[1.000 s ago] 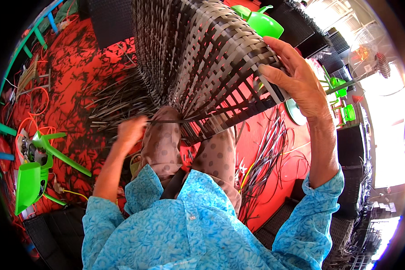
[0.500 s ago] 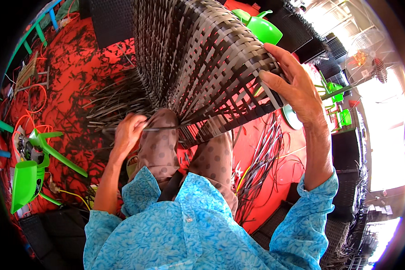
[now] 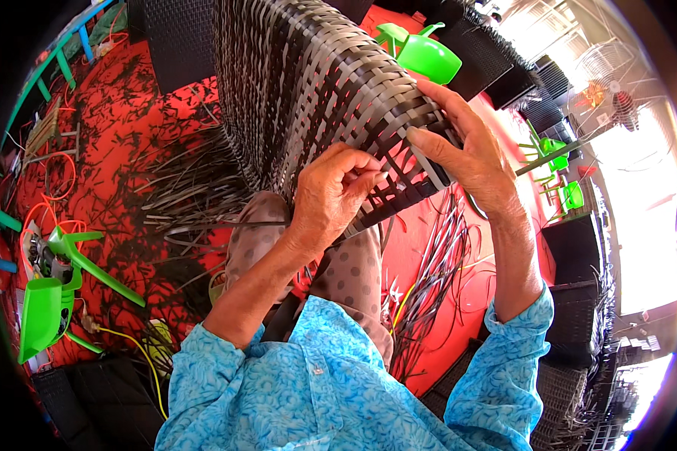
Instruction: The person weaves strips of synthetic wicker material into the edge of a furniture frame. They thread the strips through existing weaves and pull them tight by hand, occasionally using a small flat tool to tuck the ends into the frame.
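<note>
A large wicker piece [image 3: 331,68] of flat black, brown and grey plastic strips leans over my knees, its lower right part still an open lattice. My right hand [image 3: 470,150] grips its right edge, thumb on the near face and fingers over the top. In front of the lattice, my left hand [image 3: 331,192] is closed in a pinch, thumb and forefinger together beside the loose strands. The thin strip between those fingertips is mostly hidden by the hand. A dark flat strip [image 3: 259,224] runs across my left knee toward that hand.
Loose strips [image 3: 195,188] lie piled left of my knees, and another bundle [image 3: 432,278] lies to the right. Dark scraps litter the red floor [image 3: 113,135]. Green plastic chairs [image 3: 429,60] stand about, one tipped chair [image 3: 41,316] at left. A yellow cord [image 3: 147,353] trails nearby.
My left hand has moved right and up from beside the left knee to the lattice. The right hand keeps its grip on the edge; the wicker piece has shifted slightly left in view.
</note>
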A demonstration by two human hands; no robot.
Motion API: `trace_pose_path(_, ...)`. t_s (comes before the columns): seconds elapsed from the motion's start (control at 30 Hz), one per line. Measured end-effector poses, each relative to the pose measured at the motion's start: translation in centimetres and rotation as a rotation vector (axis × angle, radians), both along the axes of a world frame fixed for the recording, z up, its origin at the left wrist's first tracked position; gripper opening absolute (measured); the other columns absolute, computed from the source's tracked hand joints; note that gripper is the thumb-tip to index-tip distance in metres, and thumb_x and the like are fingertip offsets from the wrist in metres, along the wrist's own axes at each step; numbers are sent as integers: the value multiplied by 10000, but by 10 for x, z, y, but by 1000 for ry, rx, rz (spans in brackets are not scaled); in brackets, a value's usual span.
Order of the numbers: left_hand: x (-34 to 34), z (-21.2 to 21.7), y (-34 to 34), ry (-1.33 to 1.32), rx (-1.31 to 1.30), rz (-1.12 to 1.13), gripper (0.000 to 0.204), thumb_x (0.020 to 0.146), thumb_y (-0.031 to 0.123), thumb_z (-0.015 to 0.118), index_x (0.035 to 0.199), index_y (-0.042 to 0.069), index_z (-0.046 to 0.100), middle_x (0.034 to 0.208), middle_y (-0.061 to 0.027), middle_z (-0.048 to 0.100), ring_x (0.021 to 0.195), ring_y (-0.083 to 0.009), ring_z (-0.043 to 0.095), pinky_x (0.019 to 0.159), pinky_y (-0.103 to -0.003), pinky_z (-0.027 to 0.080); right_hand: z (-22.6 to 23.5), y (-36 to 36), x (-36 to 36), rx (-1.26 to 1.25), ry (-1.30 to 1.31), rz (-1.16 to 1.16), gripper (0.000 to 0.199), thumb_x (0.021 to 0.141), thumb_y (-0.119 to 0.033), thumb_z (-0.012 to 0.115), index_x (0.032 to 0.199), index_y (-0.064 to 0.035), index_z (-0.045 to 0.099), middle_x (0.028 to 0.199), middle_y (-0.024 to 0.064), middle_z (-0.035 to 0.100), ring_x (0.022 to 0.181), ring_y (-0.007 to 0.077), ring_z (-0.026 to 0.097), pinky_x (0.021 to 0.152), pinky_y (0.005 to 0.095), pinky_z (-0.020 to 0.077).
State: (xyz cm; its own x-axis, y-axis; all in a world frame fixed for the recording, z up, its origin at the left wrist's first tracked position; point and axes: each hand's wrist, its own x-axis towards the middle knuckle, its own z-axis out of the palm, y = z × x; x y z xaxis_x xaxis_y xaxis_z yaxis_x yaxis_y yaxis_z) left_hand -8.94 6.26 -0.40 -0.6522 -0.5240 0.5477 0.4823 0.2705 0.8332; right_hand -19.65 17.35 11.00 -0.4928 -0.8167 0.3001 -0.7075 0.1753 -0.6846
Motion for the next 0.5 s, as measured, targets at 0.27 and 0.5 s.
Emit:
trace_pose_path(0.27, -5, 1, 0, -5, -24, -36, 169, 657, -4, 687, 755, 12, 550, 703, -39, 518, 521, -80, 455, 487, -205, 379, -1, 0, 0, -33, 116, -13, 528, 734, -285, 676, 1159, -34, 488, 941, 114, 603, 877, 179, 574, 783, 313, 443)
trace_pose_path(0.5, -8, -4, -7, 183, -668, 480, 243, 582, -31, 651, 755, 47, 499, 696, -56, 503, 549, -188, 494, 474, -288, 377, 0, -2, 5, -19, 95, 14, 546, 734, -271, 680, 1164, -8, 472, 946, 106, 595, 885, 165, 557, 801, 297, 431)
